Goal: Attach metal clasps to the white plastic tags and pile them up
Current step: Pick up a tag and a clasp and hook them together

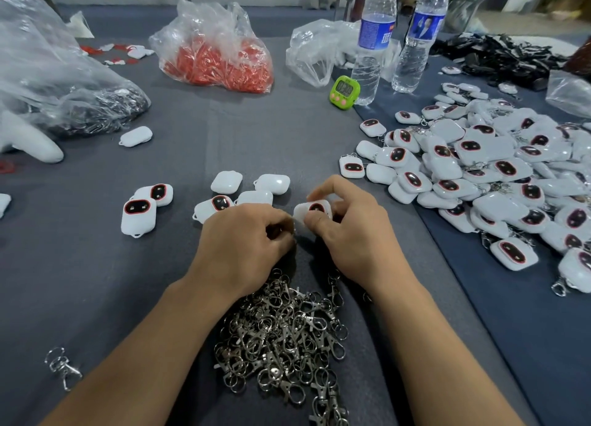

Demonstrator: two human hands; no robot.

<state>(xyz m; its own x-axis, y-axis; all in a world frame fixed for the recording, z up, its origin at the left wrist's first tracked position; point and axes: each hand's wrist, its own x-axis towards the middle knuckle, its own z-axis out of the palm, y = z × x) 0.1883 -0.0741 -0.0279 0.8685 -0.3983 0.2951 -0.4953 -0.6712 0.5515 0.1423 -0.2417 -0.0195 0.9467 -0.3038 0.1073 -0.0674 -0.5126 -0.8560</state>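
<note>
Head view: one tag (315, 210) is held just above the tabletop (256, 131), about midway across and nearer the near edge than the far one. It is pinched by the right hand (351, 234), thumb on the front face and fingers curled over the top and back. The left hand (243, 243) is curled tight against the tag's lower left corner. What sits inside that pinch is hidden, so whether a clasp is held cannot be told. Clasps (287, 336) are heaped at the near edge, between the forearms. A stray clasp (62, 366) lies near the near left corner. Loose tags (249, 189) lie just beyond the hands, and the pile (495, 176) of clasped ones is spread along the right edge. Handling, as judged: the tag is taken to be light, rigid and glossy, so it is likely slippery. It is best gripped across its flat faces, with the small corner loop left exposed. That loop looks thin and is probably the weak point, so twisting should be avoided. The clasps are stiff, small and tangled. One is best drawn out by its ring rather than by the sprung hook.
</note>
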